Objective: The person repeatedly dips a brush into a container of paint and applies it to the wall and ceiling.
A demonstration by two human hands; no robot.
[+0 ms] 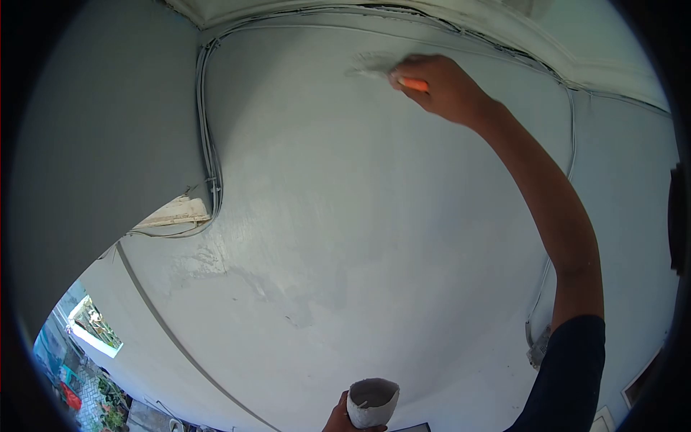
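Note:
My right hand [440, 88] is raised high against the upper part of the white wall [345, 201], fingers closed around a paintbrush. The brush's orange handle [414, 85] sticks out below my fingers. Its bristle end, partly hidden and blurred, is at the wall near a rough greyish patch [374, 63]. Low in the view, my left hand [338, 419] grips a whitish, paint-crusted cup [373, 405] with an uneven rim. Greyish-white contents and what looks like a thin stick show inside the cup. Most of my left hand is hidden behind it.
Bundled cables [204, 108] run along the wall's left side and top edge, with more at the right. A grey slanted surface [108, 129] fills the upper left. A small box [538, 349] sits low on the right. Plants and a paved area [90, 396] show at the lower left.

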